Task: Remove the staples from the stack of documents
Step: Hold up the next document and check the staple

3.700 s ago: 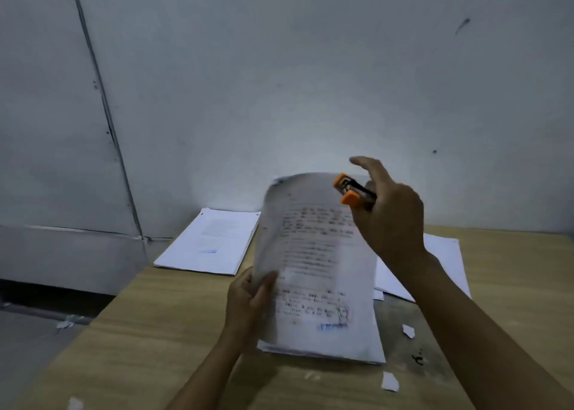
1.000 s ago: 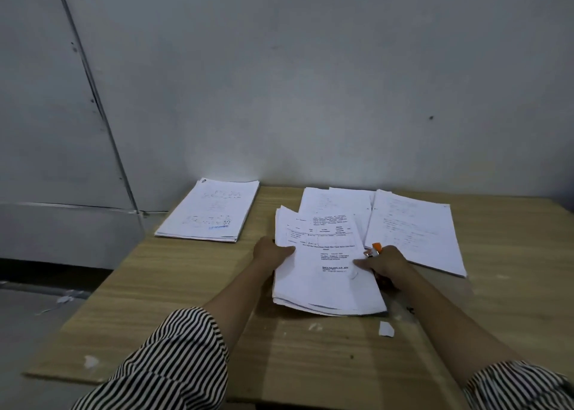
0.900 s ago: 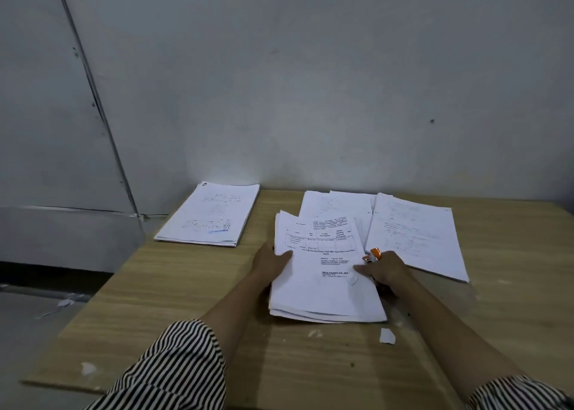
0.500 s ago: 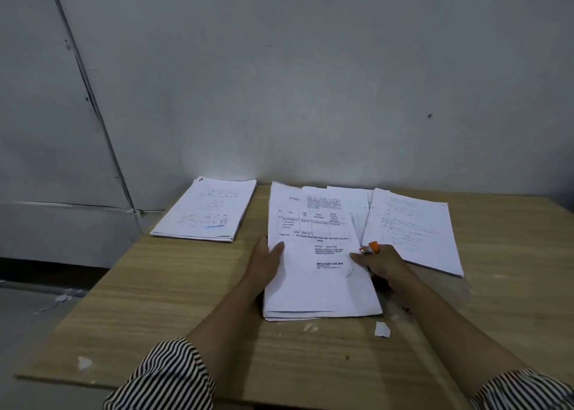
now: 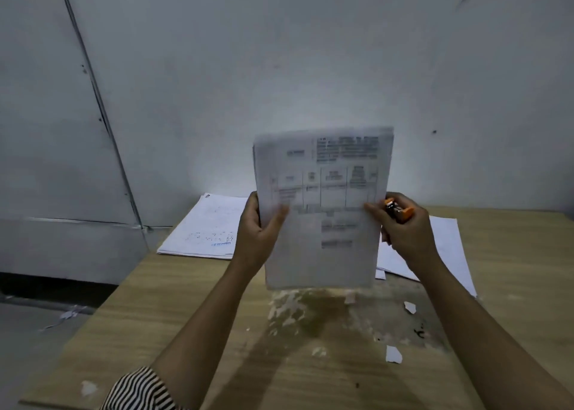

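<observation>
Documents [image 5: 323, 210] are up off the wooden table [image 5: 186, 332], held upright and a bit blurry, print facing the camera. Left hand [image 5: 259, 232] pinches the left edge, thumb across the front. Right hand [image 5: 403, 232] grips the right edge with the orange staple remover [image 5: 399, 212] tucked in the same fist. Paper scraps [image 5: 393, 354] litter the tabletop. Further back, one paper pile [image 5: 208, 226] lies left and loose sheets [image 5: 447, 248] lie right, near the wall.

Matt white paper sheets [image 5: 323, 210]; wood-grain bench [image 5: 512, 254], its finish scuffed and patchy; orange plastic staple remover [image 5: 400, 214]; striped cloth sleeve [image 5: 139, 391].
</observation>
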